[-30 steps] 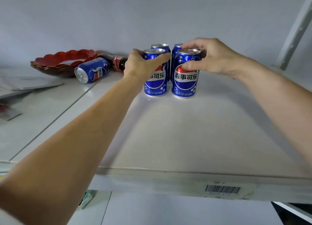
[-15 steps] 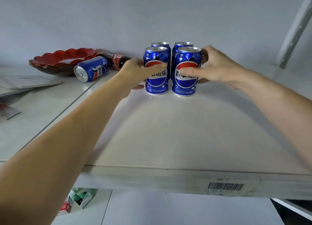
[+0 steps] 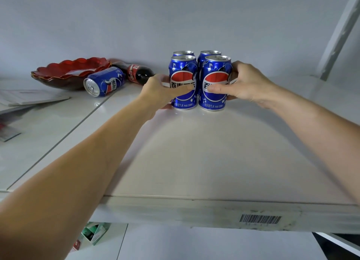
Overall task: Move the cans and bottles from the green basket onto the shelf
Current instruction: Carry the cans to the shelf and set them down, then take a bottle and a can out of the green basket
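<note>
Several blue Pepsi cans stand upright in a tight block at the back of the white shelf (image 3: 194, 162). My left hand (image 3: 159, 93) grips the front left can (image 3: 183, 72) around its middle. The front right can (image 3: 216, 72) is held the same way by my right hand (image 3: 247, 84). Two more cans (image 3: 184, 53) stand right behind them, mostly hidden. Another Pepsi can (image 3: 104, 81) lies on its side to the left, next to a lying cola bottle (image 3: 139, 74). The green basket is not in view.
A red scalloped dish (image 3: 68, 72) sits at the back left, with flat papers (image 3: 29, 98) in front of it. A slanted metal upright (image 3: 341, 31) rises at the right. The shelf's front lip carries a barcode label (image 3: 260, 219). Small boxes (image 3: 93, 232) lie below the shelf.
Both hands have slid down from the can tops to the cans' middles. The two front cans stay standing in the same place on the shelf.
</note>
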